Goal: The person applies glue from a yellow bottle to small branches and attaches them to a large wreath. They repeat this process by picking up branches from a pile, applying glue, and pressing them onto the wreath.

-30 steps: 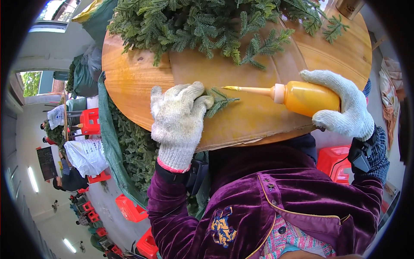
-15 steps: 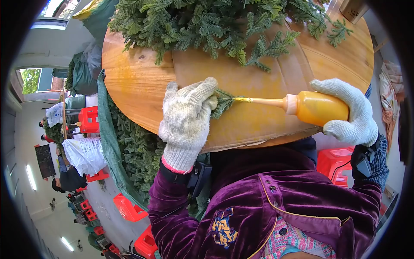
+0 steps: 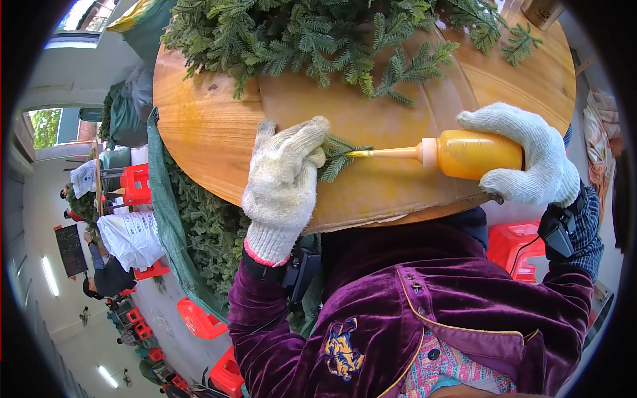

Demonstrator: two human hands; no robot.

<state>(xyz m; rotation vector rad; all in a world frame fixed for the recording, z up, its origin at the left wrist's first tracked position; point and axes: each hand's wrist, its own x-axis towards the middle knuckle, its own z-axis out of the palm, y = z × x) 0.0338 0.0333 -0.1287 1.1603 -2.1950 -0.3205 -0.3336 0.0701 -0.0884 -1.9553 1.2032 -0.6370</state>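
Observation:
My left hand (image 3: 284, 176), in a knitted white work glove, is closed on a small green fir sprig (image 3: 337, 158) that pokes out to the right of its fingertips. My right hand (image 3: 531, 156), gloved too, wraps round a squeeze bottle (image 3: 478, 154) of orange-yellow liquid. The bottle lies nearly level, its long nozzle (image 3: 391, 153) pointing left. At the sprig, the yellow-smeared tip meets or overlaps the needles. Both hands are over a cardboard sheet (image 3: 398, 189) with yellow smears, at the near side of the round table.
A heap of fir branches (image 3: 312, 43) covers the far side of the round wooden table (image 3: 199, 119). One loose sprig (image 3: 520, 44) lies by a brown container (image 3: 541, 13). Left of the table, a green sack (image 3: 159, 199) holds more greenery (image 3: 212, 225). Red stools (image 3: 199, 318) stand around; people work farther off.
The bottle and my right hand have shifted slightly left and up, with the nozzle tip farther onto the sprig. My left hand still grips the sprig and has moved slightly left.

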